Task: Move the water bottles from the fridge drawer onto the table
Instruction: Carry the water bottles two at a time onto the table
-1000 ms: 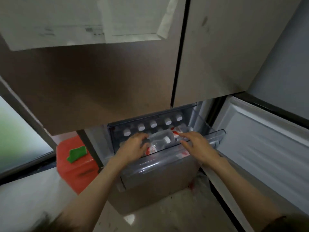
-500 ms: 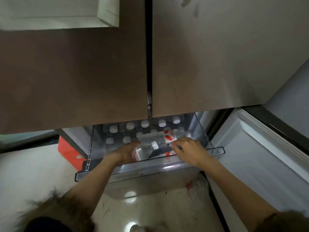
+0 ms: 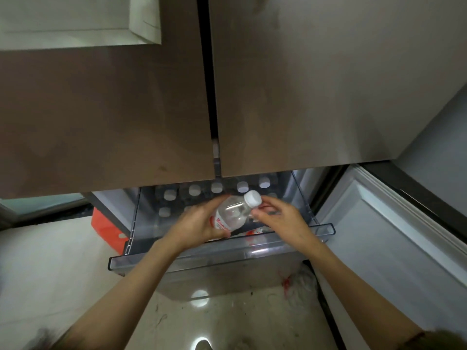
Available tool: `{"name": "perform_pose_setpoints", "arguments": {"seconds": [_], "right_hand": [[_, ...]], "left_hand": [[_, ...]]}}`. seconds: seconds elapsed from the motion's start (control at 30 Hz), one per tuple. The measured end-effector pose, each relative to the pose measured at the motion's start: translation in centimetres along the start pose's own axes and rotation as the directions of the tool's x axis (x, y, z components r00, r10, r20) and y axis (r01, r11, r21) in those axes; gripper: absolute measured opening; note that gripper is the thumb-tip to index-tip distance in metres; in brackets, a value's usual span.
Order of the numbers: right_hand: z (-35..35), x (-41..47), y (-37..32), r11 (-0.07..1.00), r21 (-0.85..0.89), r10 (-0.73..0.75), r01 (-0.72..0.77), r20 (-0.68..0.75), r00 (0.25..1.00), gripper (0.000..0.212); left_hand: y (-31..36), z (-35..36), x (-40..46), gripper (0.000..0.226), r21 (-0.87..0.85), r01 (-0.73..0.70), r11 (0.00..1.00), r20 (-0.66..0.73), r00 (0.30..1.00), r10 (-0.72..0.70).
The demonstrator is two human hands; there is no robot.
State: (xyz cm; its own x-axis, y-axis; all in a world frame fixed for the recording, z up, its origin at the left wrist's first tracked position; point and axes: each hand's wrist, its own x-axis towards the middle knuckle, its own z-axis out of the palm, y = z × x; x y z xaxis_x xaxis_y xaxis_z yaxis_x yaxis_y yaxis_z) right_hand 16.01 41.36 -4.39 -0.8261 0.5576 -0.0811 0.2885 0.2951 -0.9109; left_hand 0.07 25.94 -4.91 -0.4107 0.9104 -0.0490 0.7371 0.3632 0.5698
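A: Where is the clear plastic water bottle with the white cap [image 3: 233,213]?

B: Tilted above the pulled-out clear plastic fridge drawer [image 3: 222,256], cap up and to the right. The left hand [image 3: 199,226] wraps its body, fingers curled round it.

A: The right hand [image 3: 280,221]?

B: Beside the neck, fingers bent; I cannot tell whether it grips. More white-capped bottles [image 3: 217,187] stand upright behind.
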Motion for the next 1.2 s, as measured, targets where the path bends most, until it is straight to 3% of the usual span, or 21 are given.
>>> {"name": "perform_pose_setpoints", "arguments": {"seconds": [0.13,0.33,0.47,0.6,0.7,0.83,1.0,1.2], "right_hand": [[-0.1,-1.0,-1.5,0.977,0.209,-0.022,0.048,-0.125,0.992,0.026],[-2.2,-4.4,-4.6,0.923,0.294,-0.157,0.248,-0.300,0.941,0.036],[-4.9,-6.8,-5.5,0.912,0.247,-0.196,0.326,-0.437,0.878,0.046],[-7.6,-8.5,-6.3,0.924,0.158,-0.194,0.347,-0.587,0.786,0.051],[-8.4,-9.0,-6.6,0.936,0.107,-0.203,0.335,-0.613,0.764,0.038],[-8.5,-9.1,-5.7,0.941,0.183,-0.119,0.286,-0.612,0.782,0.030],[-7.2,-8.6,-3.0,0.953,0.249,-0.003,0.173,-0.562,0.827,0.012],[-6.4,-8.0,-0.7,0.962,0.253,0.049,0.101,-0.525,0.850,0.008]], "left_hand": [[3.0,0.3,0.8,0.093,-0.048,-0.173,0.984,-0.072,0.983,0.169],[7.2,0.1,1.5,0.096,-0.146,-0.233,0.961,-0.034,0.972,0.231],[7.6,0.4,1.4,0.073,-0.167,-0.272,0.948,0.002,0.961,0.276],[4.9,1.6,2.7,0.038,-0.059,-0.146,0.988,0.053,0.987,0.149],[3.1,2.5,5.0,0.034,0.047,-0.054,0.997,0.162,0.986,0.046],[1.9,4.4,7.4,0.044,0.171,-0.046,0.984,0.319,0.948,-0.012],[1.5,6.9,8.9,0.064,0.273,-0.117,0.955,0.317,0.948,0.025],[0.7,8.3,10.6,0.070,0.417,-0.025,0.908,0.255,0.963,-0.091]]}}
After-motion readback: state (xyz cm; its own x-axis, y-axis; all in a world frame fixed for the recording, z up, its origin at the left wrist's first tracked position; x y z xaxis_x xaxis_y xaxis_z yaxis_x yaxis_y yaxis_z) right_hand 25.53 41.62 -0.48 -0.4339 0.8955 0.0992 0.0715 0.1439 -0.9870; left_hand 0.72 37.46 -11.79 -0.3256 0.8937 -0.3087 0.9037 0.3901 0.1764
